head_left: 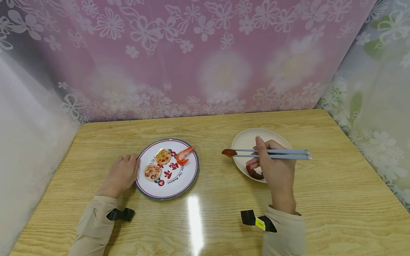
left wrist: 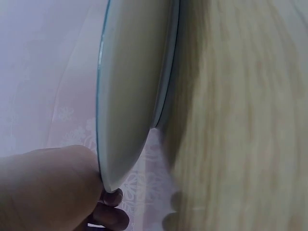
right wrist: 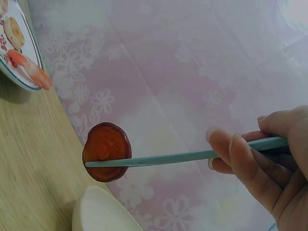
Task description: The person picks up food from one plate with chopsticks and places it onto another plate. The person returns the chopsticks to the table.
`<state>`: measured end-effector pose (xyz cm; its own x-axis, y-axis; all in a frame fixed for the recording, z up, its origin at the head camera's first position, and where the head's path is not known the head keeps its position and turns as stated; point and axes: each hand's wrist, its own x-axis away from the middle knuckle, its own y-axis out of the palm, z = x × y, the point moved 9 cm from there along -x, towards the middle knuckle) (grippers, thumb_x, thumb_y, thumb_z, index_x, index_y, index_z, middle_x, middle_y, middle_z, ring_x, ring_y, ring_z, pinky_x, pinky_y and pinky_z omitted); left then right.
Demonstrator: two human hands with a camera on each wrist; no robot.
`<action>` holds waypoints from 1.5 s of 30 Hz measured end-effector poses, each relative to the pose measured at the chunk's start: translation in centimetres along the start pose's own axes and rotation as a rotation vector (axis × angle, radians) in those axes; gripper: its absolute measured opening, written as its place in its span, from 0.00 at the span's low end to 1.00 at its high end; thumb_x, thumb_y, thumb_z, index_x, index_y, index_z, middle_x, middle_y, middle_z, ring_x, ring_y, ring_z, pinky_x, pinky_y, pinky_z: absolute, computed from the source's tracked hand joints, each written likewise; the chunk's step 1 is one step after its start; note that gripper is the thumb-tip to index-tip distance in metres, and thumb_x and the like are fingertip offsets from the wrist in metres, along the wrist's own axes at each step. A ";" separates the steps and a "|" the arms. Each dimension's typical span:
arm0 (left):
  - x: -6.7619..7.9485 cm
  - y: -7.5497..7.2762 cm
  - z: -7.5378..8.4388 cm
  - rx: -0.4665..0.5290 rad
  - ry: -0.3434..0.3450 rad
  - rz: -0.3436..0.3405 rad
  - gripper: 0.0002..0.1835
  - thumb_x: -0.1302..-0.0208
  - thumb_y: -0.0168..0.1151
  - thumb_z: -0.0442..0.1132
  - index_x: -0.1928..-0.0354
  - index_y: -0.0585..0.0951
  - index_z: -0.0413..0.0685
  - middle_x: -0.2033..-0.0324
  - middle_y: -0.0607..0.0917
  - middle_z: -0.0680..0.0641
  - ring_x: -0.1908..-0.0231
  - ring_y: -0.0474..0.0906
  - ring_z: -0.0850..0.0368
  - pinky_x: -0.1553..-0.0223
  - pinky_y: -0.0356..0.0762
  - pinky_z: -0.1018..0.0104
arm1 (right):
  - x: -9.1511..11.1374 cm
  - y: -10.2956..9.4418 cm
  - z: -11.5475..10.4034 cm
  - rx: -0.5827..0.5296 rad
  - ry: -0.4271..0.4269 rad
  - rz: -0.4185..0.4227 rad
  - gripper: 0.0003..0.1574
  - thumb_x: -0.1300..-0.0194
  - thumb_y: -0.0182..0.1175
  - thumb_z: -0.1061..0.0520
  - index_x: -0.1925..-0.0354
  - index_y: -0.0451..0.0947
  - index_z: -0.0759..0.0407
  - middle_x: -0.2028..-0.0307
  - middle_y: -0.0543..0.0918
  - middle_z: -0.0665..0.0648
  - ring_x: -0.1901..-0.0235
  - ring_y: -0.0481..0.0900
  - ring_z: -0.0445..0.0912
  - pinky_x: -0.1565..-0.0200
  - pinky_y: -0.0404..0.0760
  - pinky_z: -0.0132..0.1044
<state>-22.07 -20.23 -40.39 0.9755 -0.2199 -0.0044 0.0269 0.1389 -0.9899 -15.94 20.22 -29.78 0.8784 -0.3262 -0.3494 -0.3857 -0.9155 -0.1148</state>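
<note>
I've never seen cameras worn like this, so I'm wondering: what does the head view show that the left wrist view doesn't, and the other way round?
Only the head view shows the right hand with chopsticks holding a dark red piece, the cream plate, and the shrimp and two round slices on the patterned plate.

Only the left wrist view shows that plate's pale underside and its foot.

Both show the left hand at the patterned plate's rim, the wooden table and the flowered curtain.
</note>
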 end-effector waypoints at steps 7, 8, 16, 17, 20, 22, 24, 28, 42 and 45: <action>-0.1 -0.1 0.0 0.008 -0.001 0.000 0.15 0.24 0.40 0.39 0.54 0.71 0.31 0.61 0.78 0.31 0.57 0.73 0.34 0.54 0.72 0.42 | 0.4 1.6 -0.6 -0.023 -0.018 -0.046 0.22 0.32 0.60 0.54 0.75 0.79 0.71 0.86 0.80 0.59 0.89 0.79 0.45 0.85 0.77 0.36; -0.1 -0.1 0.0 0.008 -0.003 -0.001 0.15 0.24 0.40 0.38 0.54 0.71 0.31 0.61 0.78 0.31 0.57 0.73 0.34 0.54 0.72 0.42 | 0.5 1.8 -0.6 -0.017 -0.014 -0.049 0.22 0.32 0.60 0.53 0.75 0.79 0.70 0.86 0.80 0.59 0.89 0.79 0.45 0.85 0.77 0.36; -0.1 0.1 -0.1 0.014 -0.013 -0.011 0.15 0.24 0.40 0.39 0.54 0.71 0.31 0.60 0.79 0.31 0.58 0.74 0.35 0.56 0.72 0.42 | 0.8 2.6 -0.4 -0.003 0.015 -0.075 0.22 0.31 0.60 0.51 0.75 0.79 0.67 0.85 0.81 0.59 0.88 0.79 0.46 0.89 0.71 0.32; -0.1 0.1 -0.1 0.014 -0.014 -0.014 0.15 0.24 0.40 0.39 0.54 0.70 0.31 0.60 0.79 0.31 0.58 0.74 0.35 0.56 0.73 0.42 | 0.8 2.7 -0.4 -0.006 0.015 -0.078 0.22 0.31 0.60 0.50 0.75 0.79 0.67 0.85 0.81 0.59 0.88 0.79 0.46 0.89 0.71 0.32; 0.0 0.1 -0.1 0.015 -0.016 -0.019 0.15 0.24 0.40 0.39 0.54 0.70 0.32 0.60 0.79 0.31 0.58 0.74 0.35 0.57 0.73 0.42 | 0.8 2.9 -0.4 -0.030 0.016 -0.085 0.22 0.32 0.60 0.51 0.75 0.79 0.68 0.85 0.80 0.60 0.88 0.79 0.46 0.87 0.73 0.32; 0.0 0.1 -0.1 0.016 -0.018 -0.021 0.15 0.24 0.40 0.39 0.55 0.70 0.32 0.60 0.79 0.31 0.58 0.74 0.35 0.57 0.73 0.42 | 0.8 3.2 -0.4 -0.044 0.010 -0.092 0.22 0.31 0.60 0.52 0.76 0.78 0.68 0.85 0.80 0.60 0.87 0.80 0.48 0.85 0.76 0.34; 0.0 0.1 -0.1 0.017 -0.020 -0.021 0.15 0.24 0.40 0.39 0.55 0.70 0.32 0.61 0.79 0.31 0.58 0.74 0.35 0.58 0.73 0.42 | 0.9 3.5 -0.5 -0.064 0.006 -0.101 0.23 0.32 0.60 0.53 0.76 0.78 0.70 0.85 0.80 0.60 0.87 0.80 0.49 0.83 0.78 0.37; 0.0 0.0 0.0 0.017 -0.008 -0.008 0.14 0.24 0.41 0.38 0.56 0.71 0.31 0.63 0.79 0.31 0.60 0.74 0.35 0.58 0.73 0.43 | 1.0 4.2 -0.8 -0.075 -0.019 -0.124 0.23 0.31 0.60 0.54 0.77 0.77 0.70 0.85 0.80 0.59 0.87 0.80 0.48 0.84 0.78 0.39; -0.1 0.2 -0.1 0.018 0.006 -0.001 0.15 0.24 0.40 0.38 0.56 0.71 0.30 0.63 0.79 0.31 0.61 0.74 0.36 0.57 0.73 0.44 | 1.4 6.6 -0.6 -0.077 -0.092 -0.188 0.19 0.31 0.59 0.56 0.75 0.80 0.68 0.84 0.80 0.65 0.87 0.80 0.50 0.84 0.78 0.36; -0.1 0.3 -0.2 0.022 0.006 -0.005 0.15 0.24 0.40 0.38 0.56 0.71 0.30 0.63 0.79 0.31 0.61 0.74 0.35 0.57 0.73 0.44 | 1.7 7.6 -0.4 -0.085 -0.118 -0.212 0.19 0.31 0.59 0.57 0.75 0.80 0.67 0.84 0.80 0.64 0.87 0.80 0.47 0.84 0.78 0.36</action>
<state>-22.17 -20.37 -40.70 0.9740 -0.2265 -0.0003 0.0366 0.1585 -0.9867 -17.24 12.58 -30.84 0.8962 -0.1002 -0.4321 -0.1674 -0.9785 -0.1204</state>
